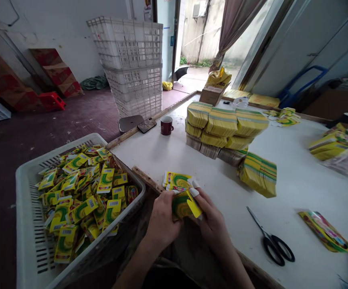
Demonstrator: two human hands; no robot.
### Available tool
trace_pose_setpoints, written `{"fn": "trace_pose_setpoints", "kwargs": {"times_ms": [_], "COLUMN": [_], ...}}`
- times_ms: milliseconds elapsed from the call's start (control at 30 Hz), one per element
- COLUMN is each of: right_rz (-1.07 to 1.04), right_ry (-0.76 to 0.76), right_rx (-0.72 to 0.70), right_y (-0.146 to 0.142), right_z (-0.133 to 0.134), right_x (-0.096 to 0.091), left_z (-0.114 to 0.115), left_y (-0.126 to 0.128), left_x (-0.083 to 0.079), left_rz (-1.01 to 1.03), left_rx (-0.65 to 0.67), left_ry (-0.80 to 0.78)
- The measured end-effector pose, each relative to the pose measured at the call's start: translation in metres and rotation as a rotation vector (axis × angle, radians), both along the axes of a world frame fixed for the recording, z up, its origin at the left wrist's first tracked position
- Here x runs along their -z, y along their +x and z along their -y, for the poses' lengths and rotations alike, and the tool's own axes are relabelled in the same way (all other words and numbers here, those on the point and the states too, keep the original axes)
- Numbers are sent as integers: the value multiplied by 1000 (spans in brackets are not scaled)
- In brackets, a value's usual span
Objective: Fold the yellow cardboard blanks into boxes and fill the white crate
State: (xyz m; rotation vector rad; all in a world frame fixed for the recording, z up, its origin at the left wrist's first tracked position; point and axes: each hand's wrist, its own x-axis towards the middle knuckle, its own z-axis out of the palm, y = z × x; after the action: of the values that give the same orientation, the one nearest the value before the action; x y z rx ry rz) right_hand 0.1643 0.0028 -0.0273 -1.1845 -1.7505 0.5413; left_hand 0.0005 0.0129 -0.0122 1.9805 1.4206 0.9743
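Observation:
A small yellow-and-green carton (180,205) is held between my two hands at the table's near edge, one yellow flap sticking out. My left hand (162,218) grips its left side with fingers curled round it. On the right, my right hand (211,216) pinches the carton by its flap end, with white covers on some fingertips. Just beyond them, more flat yellow cartons (178,178) lie on the white table (222,188). To my left, a white plastic basket (26,208) is heaped with filled-looking yellow cartons (90,206).
Stacked bundles of flat cartons (222,124) stand mid-table, with one bundle (259,172) nearer me. Black scissors (272,241) and a colourful packet (327,232) lie on the right. A dark red mug (166,126) and a phone (146,125) sit at the left edge, near stacked crates (134,64).

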Motion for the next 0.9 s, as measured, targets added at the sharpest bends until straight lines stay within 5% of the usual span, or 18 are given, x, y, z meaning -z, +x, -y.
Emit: {"fn": "trace_pose_setpoints", "kwargs": {"times_ms": [300, 500, 633, 767, 833, 900], "right_rz": [162, -47, -322, 41, 203, 247], "right_ry": [-219, -305, -317, -249, -250, -262], "right_rx": [-369, -218, -205, 132, 228, 227], "right_y": [21, 9, -1, 4, 6, 5], "right_z": [-5, 1, -8, -40, -55, -62], "right_x": [-35, -28, -10, 2, 6, 8], "left_z": [0, 4, 3, -11, -18, -21], "left_y": [-23, -19, -21, -30, -33, -33], "left_x": [-20, -22, -11, -1, 0, 2], "left_rz": [-55, -33, 514, 1340, 1527, 1542], "left_rx": [152, 136, 26, -485, -647, -667], "left_ry": [-207, -189, -261, -145, -230, -356]}}
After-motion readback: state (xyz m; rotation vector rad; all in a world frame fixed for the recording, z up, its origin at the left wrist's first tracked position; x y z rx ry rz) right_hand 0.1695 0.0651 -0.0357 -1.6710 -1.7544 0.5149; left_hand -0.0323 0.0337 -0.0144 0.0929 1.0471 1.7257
